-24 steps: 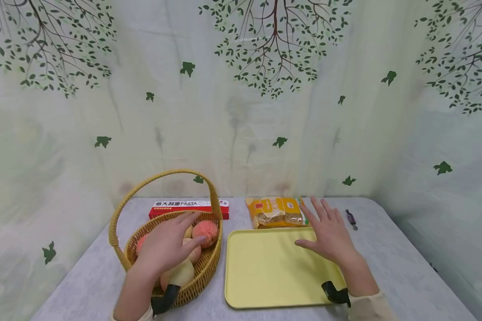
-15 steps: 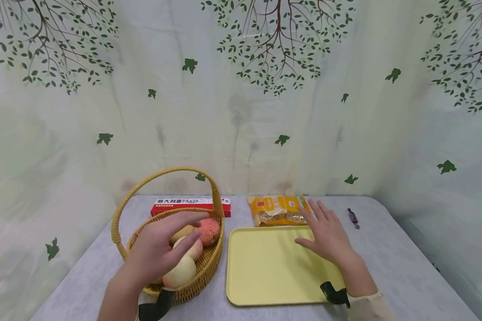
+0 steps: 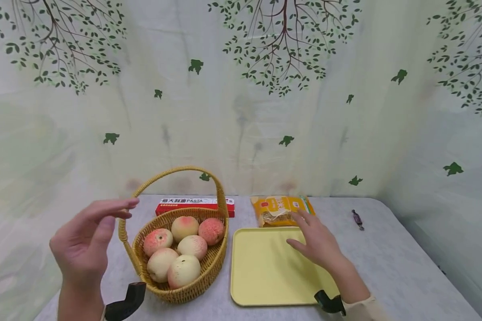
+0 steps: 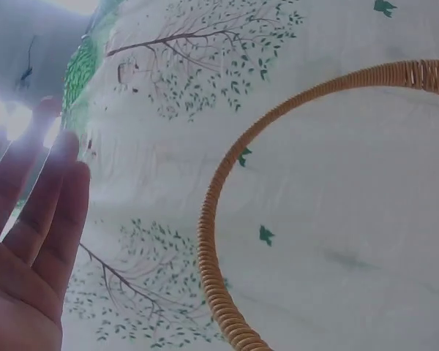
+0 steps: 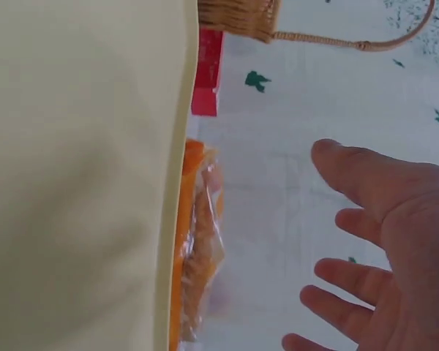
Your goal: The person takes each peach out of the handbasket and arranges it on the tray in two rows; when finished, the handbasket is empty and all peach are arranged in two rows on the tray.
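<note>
My left hand (image 3: pixel 84 240) is raised just left of the wicker basket (image 3: pixel 201 287), its fingers extended and holding nothing. In the head view its fingertips overlap the basket's arched handle (image 3: pixel 176 170); in the left wrist view the fingers (image 4: pixel 61 212) are apart from that handle (image 4: pixel 208 241). Several pink and cream peaches (image 3: pixel 184 271) lie inside the basket. Over the right part of the yellow tray (image 3: pixel 269 267) hovers my right hand (image 3: pixel 319 243), thumb and fingers spread, with nothing in it. The tray's surface also fills the left side of the right wrist view.
Behind the basket lies a red and white pasta box (image 3: pixel 194 206). An orange plastic food packet (image 3: pixel 279 211) sits behind the tray. At the right is a small dark wrapped item (image 3: pixel 357 219). A leaf-printed curtain (image 3: pixel 241 111) hangs behind the table (image 3: pixel 401 267).
My left hand has moved from above the peaches to the left, outside the basket, uncovering them. The right hand has shifted slightly left and its fingers have lowered a little.
</note>
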Demonstrator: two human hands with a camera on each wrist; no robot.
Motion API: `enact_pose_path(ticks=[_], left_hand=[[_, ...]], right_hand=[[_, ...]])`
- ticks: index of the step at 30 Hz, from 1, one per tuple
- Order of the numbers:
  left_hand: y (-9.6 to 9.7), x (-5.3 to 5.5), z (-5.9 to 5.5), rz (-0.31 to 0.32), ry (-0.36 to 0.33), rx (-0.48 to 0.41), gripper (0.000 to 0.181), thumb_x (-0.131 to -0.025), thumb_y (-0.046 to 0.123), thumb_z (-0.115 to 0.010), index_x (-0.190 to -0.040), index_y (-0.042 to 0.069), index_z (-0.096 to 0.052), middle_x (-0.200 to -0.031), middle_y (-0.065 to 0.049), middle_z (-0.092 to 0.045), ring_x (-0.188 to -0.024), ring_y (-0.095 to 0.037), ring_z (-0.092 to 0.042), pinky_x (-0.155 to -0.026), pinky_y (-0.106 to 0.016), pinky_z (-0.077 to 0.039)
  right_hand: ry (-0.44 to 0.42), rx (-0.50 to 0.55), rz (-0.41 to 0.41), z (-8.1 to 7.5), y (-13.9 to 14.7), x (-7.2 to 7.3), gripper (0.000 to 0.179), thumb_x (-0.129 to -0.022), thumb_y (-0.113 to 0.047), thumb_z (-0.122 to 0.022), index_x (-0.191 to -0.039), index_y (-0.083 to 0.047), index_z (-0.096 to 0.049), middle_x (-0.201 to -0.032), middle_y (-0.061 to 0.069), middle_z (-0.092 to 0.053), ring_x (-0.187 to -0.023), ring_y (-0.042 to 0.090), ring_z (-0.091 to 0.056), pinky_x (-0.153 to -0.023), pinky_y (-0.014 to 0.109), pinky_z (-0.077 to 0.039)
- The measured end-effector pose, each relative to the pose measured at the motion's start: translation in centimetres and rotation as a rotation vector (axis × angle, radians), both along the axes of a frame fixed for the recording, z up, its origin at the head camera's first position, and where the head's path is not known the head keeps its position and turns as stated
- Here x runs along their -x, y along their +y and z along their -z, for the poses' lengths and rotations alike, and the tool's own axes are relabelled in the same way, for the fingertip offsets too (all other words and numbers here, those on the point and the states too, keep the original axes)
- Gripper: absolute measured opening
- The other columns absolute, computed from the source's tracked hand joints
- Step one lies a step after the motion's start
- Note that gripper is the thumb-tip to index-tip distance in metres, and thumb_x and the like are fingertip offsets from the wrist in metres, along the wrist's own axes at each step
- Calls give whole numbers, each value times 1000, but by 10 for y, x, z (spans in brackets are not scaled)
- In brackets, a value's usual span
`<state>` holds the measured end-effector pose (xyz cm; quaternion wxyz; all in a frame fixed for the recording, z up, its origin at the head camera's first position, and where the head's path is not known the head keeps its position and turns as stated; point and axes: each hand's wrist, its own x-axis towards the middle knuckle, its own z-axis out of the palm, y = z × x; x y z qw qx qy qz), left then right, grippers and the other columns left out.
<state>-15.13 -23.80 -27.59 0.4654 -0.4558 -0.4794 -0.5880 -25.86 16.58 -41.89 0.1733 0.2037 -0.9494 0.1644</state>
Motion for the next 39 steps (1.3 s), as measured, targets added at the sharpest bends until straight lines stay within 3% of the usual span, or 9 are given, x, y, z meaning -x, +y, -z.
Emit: enact_pose_path(ticks=[5,13,16,21,24,29,33,36,39], left_hand=[[-18,6,8,-83,-135,-135,24,-87,-19,-41,-98,-29,-60,-104,-23,-74,-99,-28,-71,-89,-28,-54],[-64,34,41,-106,-367,-144,28,-93,-14,-41,-114,-28,-54,-115,-20,-72,-107,-27,-67,-99,-28,-48],[-73,41,52,-201,-530,-108,28,-97,-8,-45,-119,-22,-56,-119,-13,-73,-113,-21,-64,-100,-24,-45],[-83,49,70,-397,-878,-13,33,-103,13,-50,-130,-5,-60,-123,9,-70,-124,-8,-55,-108,-24,-34],[-92,55,85,-361,-978,52,36,-104,19,-50,-136,3,-57,-123,16,-67,-124,-2,-51,-110,-25,-29],[-105,68,109,-207,-997,108,37,-105,15,-47,-138,0,-52,-126,15,-68,-123,-1,-55,-97,-13,-41],[-112,75,120,-107,-1030,133,39,-105,13,-44,-141,-1,-49,-129,14,-66,-123,0,-57,-94,-14,-47],[-118,78,126,-69,-1076,191,41,-106,15,-42,-145,2,-45,-131,16,-64,-123,2,-56,-93,-15,-47],[-124,80,133,-75,-1143,265,44,-107,19,-41,-148,5,-41,-132,21,-61,-123,6,-55,-91,-16,-46]], right_hand=[[-101,177,-102,-1,-12,-4,67,-90,-35,-72,-148,-15,-45,-154,12,-45,-140,38,-45,-103,59,-45],[-207,343,-235,-6,-31,-9,64,-93,-31,-70,-150,-18,-44,-154,4,-45,-143,33,-42,-109,58,-40],[-240,391,-280,-8,-38,-11,64,-94,-31,-69,-150,-19,-43,-154,1,-46,-142,29,-44,-108,56,-42],[-267,422,-355,-16,-55,-11,63,-93,-31,-70,-150,-24,-43,-152,-4,-46,-138,24,-48,-109,52,-43],[-283,429,-396,-20,-65,-10,62,-93,-32,-69,-149,-26,-42,-152,-4,-46,-137,23,-48,-109,52,-42],[-310,438,-450,-25,-83,-10,63,-94,-33,-69,-150,-23,-42,-150,-2,-47,-136,23,-48,-111,52,-40],[-322,423,-471,-26,-98,-11,63,-93,-32,-69,-150,-23,-42,-149,-1,-47,-136,20,-48,-110,51,-40],[-331,415,-489,-26,-110,-12,63,-94,-29,-69,-150,-24,-42,-147,-1,-48,-134,19,-49,-110,49,-42],[-344,405,-514,-24,-121,-15,62,-94,-28,-68,-150,-23,-41,-149,-1,-47,-134,18,-49,-110,47,-42]])
